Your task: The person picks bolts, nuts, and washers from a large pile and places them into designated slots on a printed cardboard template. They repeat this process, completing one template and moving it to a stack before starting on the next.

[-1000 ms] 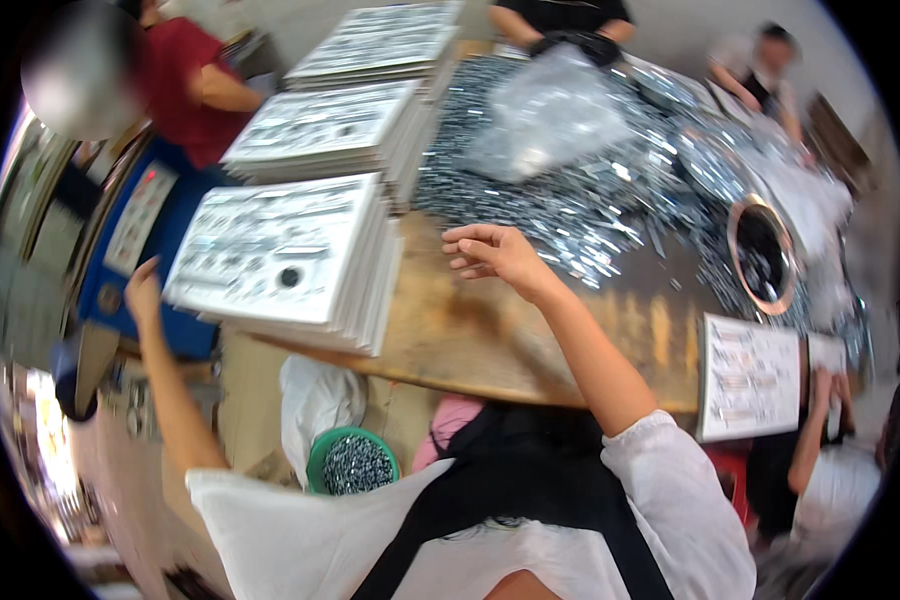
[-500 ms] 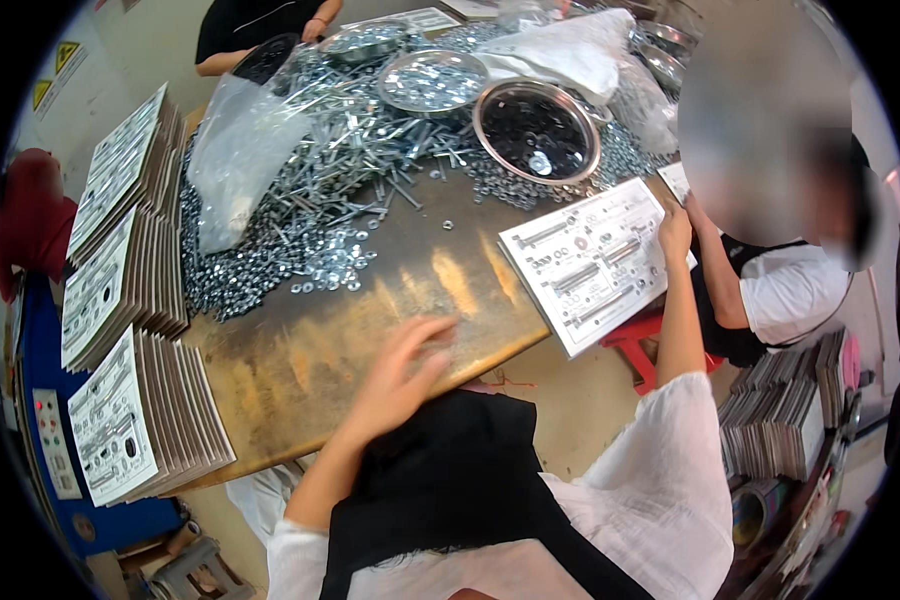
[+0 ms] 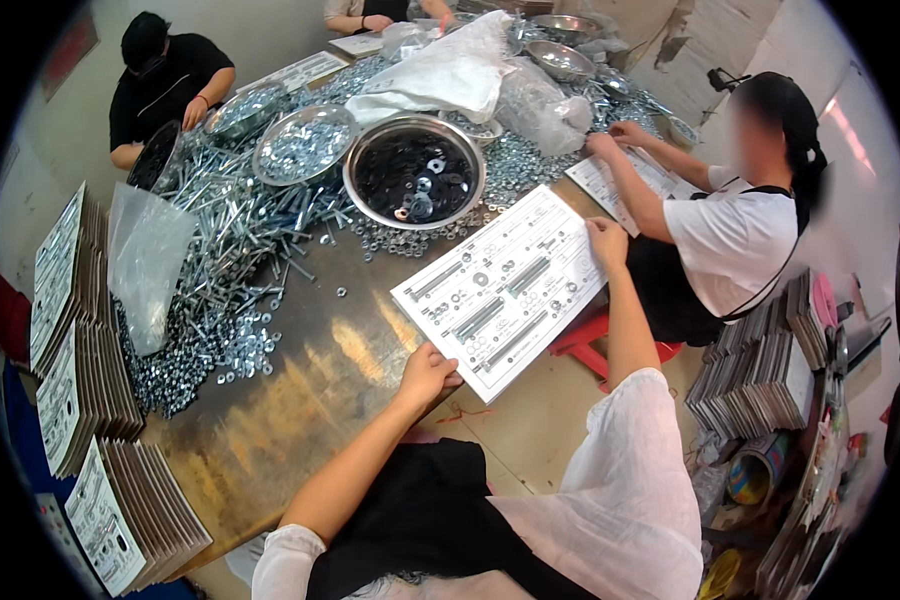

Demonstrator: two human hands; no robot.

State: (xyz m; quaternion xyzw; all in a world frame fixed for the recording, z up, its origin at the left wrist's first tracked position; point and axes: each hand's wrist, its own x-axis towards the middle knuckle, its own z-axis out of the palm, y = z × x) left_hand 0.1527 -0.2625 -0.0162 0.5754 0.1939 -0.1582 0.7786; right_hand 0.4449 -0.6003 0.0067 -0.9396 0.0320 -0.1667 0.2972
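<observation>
A white printed card [image 3: 515, 285] with pictures of bolts, nuts and washers is held flat over the front edge of the table. My right hand [image 3: 608, 243] grips its far right edge, the thumb on top. At the near left edge my left hand [image 3: 430, 374] closes on the card, fingertips partly hidden beneath it. Just beyond the card stands a steel bowl [image 3: 355, 205] of black washers with a few silver ones on top. Loose nuts [image 3: 238, 347] and a heap of long bolts [image 3: 245, 215] lie left of it.
Stacks of similar cards [image 3: 80, 385] line the table's left end. A plastic bag [image 3: 150, 265] rests on the bolts, a white sack [image 3: 435, 80] behind the bowls. Co-workers sit around the table; one at right handles another card [image 3: 595, 190]. A red stool [image 3: 582, 350] stands below.
My left hand has come from open above the table to the card's near left edge and taken hold of it. The view has swung right; the co-worker's hands at right have moved farther away.
</observation>
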